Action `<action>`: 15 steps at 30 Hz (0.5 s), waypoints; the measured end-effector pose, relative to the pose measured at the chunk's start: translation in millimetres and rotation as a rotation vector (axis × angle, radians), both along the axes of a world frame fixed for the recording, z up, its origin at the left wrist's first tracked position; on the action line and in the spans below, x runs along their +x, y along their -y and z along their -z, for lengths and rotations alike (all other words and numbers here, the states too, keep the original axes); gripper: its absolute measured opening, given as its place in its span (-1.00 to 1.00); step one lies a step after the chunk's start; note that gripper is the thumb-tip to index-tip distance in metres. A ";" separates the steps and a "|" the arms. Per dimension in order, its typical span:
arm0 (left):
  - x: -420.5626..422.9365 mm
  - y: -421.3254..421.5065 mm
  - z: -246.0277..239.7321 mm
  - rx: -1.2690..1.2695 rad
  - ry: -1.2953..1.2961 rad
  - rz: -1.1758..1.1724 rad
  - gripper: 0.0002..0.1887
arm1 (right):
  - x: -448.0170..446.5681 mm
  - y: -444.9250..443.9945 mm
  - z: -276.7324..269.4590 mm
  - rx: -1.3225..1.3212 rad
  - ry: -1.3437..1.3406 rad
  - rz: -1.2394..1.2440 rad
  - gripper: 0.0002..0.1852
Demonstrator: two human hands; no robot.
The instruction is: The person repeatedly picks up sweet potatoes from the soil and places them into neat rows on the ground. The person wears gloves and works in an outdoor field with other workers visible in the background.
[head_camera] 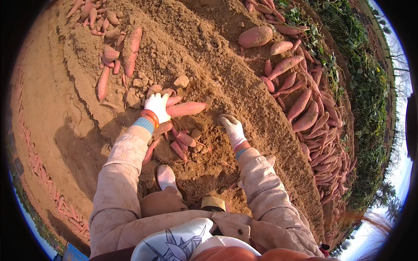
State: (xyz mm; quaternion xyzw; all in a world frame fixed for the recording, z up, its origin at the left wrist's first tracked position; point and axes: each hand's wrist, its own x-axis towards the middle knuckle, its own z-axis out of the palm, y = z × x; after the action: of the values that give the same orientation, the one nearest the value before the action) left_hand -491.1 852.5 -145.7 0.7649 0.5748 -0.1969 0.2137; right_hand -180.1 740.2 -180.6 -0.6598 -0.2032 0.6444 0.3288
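My left hand (157,107), in a white glove with an orange bangle at the wrist, is closed over the left end of a large pink sweet potato (186,109). A second sweet potato (173,100) lies just beyond it, partly hidden by the same hand. My right hand (232,129), gloved and soiled at the fingers, is just over the loose soil (212,143) with its fingers bent; its palm side is hidden. Between my arms lies a cluster of smaller sweet potatoes (185,139) with roots and clods.
A long row of sweet potatoes (307,117) runs along the right, beside green vines (369,88). More sweet potatoes (133,52) lie at upper left, near soil clods (134,98). My shoe (166,176) stands close below the cluster. A low stool-like object (213,203) is under me.
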 end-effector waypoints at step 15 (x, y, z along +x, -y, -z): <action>54.2 155.8 -21.5 -0.301 0.518 -0.555 0.00 | -111.5 23.6 -10.4 0.150 0.467 0.261 0.09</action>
State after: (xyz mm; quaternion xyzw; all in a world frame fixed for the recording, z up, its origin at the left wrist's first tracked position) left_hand -436.9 696.7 -124.1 0.5653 0.6514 -0.0147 0.5059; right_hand -291.6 716.6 -170.2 -0.7847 -0.2340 0.4103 0.4013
